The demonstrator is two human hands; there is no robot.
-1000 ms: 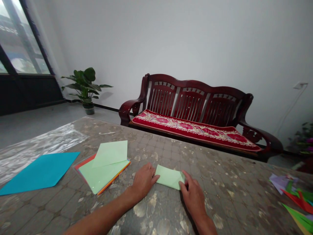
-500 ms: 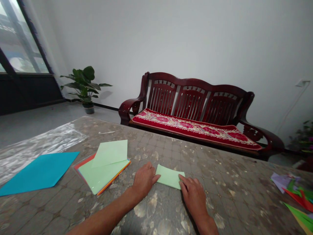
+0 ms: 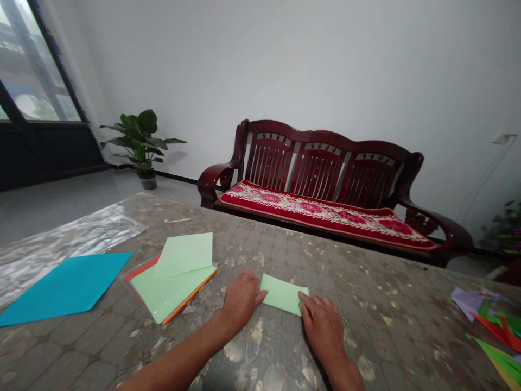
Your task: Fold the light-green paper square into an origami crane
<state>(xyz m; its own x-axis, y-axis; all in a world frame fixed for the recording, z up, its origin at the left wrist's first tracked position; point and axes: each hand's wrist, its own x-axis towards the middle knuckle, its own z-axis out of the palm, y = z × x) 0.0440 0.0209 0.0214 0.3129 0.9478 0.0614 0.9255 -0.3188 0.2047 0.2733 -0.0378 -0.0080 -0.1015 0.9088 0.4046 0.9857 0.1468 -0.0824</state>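
A pale green sheet of paper (image 3: pixel 284 294), folded into a small rectangle, lies on the table between my hands. My left hand (image 3: pixel 241 296) is at its left end, fingers curled and the thumb tip on the paper's edge. At the opposite end, my right hand (image 3: pixel 323 321) presses the right edge with its index finger, the thumb tucked beneath and the other fingers bent. The paper's far edge bows slightly.
To the left, a stack of coloured paper (image 3: pixel 169 296) has a loose pale green sheet (image 3: pixel 189 252) on top. Beyond it lie a blue sheet (image 3: pixel 67 288) and clear plastic (image 3: pixel 89 233). Folded paper pieces (image 3: pixel 494 320) sit at the right. A wooden bench (image 3: pixel 317 168) stands behind the table.
Almost nothing differs. Both hands stay at the ends of the folded green paper, which lies a little flatter along its far edge.
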